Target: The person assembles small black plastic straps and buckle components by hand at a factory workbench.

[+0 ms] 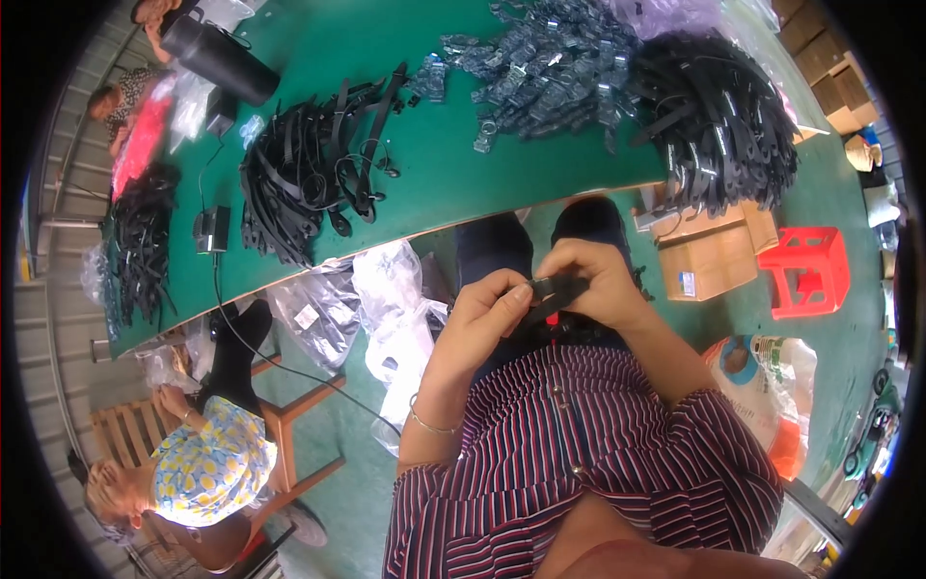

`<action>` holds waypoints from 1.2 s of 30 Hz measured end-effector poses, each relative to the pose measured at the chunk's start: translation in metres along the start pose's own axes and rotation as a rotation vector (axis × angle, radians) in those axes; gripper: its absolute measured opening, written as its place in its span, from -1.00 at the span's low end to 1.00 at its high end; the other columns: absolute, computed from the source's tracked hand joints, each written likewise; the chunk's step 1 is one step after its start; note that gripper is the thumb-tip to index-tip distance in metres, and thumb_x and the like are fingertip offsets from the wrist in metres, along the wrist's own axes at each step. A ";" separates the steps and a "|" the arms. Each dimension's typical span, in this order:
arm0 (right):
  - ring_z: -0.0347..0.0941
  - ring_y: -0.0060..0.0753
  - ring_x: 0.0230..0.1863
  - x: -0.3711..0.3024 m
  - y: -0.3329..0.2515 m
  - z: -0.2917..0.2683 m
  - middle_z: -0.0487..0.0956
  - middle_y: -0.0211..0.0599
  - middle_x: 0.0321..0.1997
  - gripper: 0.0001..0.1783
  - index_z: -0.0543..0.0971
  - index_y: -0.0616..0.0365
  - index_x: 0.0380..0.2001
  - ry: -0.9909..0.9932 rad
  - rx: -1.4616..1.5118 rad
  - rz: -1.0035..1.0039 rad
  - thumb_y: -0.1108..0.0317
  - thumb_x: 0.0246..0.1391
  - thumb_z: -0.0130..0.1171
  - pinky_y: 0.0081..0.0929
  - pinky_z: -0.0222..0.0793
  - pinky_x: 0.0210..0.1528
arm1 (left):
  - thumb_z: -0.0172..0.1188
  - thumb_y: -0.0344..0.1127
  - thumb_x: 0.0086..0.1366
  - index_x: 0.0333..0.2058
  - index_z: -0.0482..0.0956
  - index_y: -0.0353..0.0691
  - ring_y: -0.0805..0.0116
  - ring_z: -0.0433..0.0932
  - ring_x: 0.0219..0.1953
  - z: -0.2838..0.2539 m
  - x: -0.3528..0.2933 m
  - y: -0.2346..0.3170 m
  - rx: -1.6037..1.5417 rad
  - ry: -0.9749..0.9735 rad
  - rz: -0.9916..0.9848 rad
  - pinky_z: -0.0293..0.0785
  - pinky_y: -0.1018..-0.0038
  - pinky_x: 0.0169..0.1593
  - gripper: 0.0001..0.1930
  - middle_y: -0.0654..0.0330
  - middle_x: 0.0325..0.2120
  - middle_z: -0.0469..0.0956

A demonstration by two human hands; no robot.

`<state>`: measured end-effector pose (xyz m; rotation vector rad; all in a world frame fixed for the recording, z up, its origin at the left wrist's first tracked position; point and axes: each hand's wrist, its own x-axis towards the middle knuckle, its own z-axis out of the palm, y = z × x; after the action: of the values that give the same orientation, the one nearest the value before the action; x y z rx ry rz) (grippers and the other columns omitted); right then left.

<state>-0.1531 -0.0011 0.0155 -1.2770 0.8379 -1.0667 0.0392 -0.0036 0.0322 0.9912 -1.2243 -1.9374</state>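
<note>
Indoors, beside a cluttered green table (pixel 453 183), both hands' fingers (pixel 512 301) (pixel 582 257) pinch a black strap (pixel 566 289).

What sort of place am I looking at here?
Probably a small assembly or packing workshop. Black straps lie in heaps on a long green table, along with a pile of small dark pieces in clear wrapping, and cardboard boxes stand nearby.

- The wearer's two hands (pixel 489 311) are seen.
- Three black strap piles (pixel 719 121) are counted.
- One stool (pixel 835 272) is seen, right.
- One bottle (pixel 222 60) is seen, far left.
</note>
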 end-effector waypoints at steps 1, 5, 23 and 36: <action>0.39 -0.68 -0.35 0.000 -0.003 -0.001 0.46 -0.45 -0.38 -0.70 0.52 0.22 -0.37 -0.012 -0.019 -0.025 0.65 -0.29 0.28 -0.73 0.28 -0.33 | 0.03 -0.24 0.27 -0.38 0.46 -0.32 0.68 0.25 -0.59 -0.001 0.000 -0.001 -0.064 -0.025 0.004 0.15 0.73 -0.52 -0.77 0.39 -0.62 0.35; 0.40 -0.68 -0.35 -0.001 0.004 0.000 0.47 -0.46 -0.38 -0.69 0.51 0.21 -0.36 -0.010 0.119 -0.045 0.66 -0.28 0.28 -0.72 0.29 -0.31 | 0.03 -0.25 0.27 -0.36 0.46 -0.31 0.67 0.24 -0.59 -0.001 0.002 -0.008 -0.254 -0.107 0.036 0.13 0.73 -0.52 -0.79 0.38 -0.61 0.35; 0.47 -0.22 -0.36 0.008 -0.006 0.001 0.46 -0.20 -0.39 -0.60 0.48 0.21 -0.25 0.104 -0.606 -0.208 0.69 -0.30 0.09 -0.46 0.38 -0.31 | 0.08 -0.18 0.24 -0.37 0.36 -0.23 0.38 0.35 -0.37 0.007 0.013 -0.020 -0.716 0.101 0.292 0.29 0.47 -0.23 -0.77 0.21 -0.47 0.39; 0.38 -0.64 -0.49 0.000 -0.013 -0.004 0.47 -0.36 -0.47 -0.82 0.48 0.23 -0.36 -0.163 -0.274 0.025 0.51 -0.10 0.18 -0.63 0.28 -0.48 | 0.04 -0.24 0.25 -0.37 0.34 -0.25 0.59 0.19 -0.54 0.015 0.007 -0.020 -0.238 0.151 0.241 0.16 0.62 -0.42 -0.81 0.35 -0.58 0.28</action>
<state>-0.1591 -0.0026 0.0279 -1.5564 0.8937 -0.8337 0.0209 0.0045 0.0166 0.8110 -0.9550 -1.7380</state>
